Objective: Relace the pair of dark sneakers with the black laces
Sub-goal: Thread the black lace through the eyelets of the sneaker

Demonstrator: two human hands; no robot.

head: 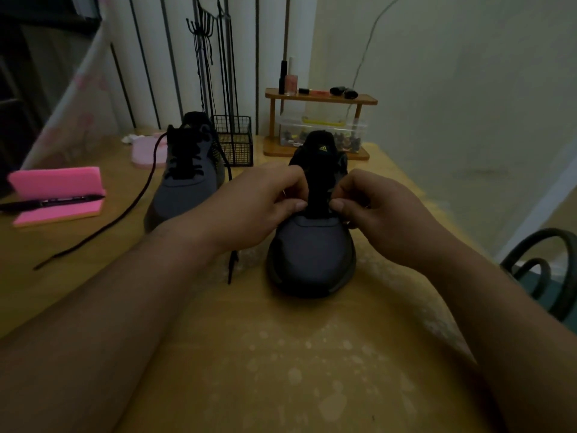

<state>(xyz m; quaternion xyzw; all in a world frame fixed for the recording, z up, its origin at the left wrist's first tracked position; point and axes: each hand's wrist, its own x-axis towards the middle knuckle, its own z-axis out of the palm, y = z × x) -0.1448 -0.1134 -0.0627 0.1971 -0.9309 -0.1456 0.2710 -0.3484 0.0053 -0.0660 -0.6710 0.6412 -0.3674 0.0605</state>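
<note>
From my feed the near sneaker (310, 254) sits around the middle of the desk (249, 354), toe pointing at the front edge and tongue standing up toward the back. Both hands are on it: the left hand (259, 204) and the right hand (381, 210) have their fingers curled, each thumb and forefinger pinching the sneaker at either side of the bottom of the lacing gap. It is too dark for me to tell whether a lace is caught between the fingertips. The second sneaker (187, 182) stands farther back and to the left, laced partway, and its black lace (125, 214) trails loose across the desk toward the left edge. A short lace end (231, 267) shows under my left wrist. Near the left edge a pink notepad block (59, 182) carries a black marker (53, 203). Along the back edge are a wire basket (235, 142) and a small wooden shelf (321, 100) with bottles on it.
</note>
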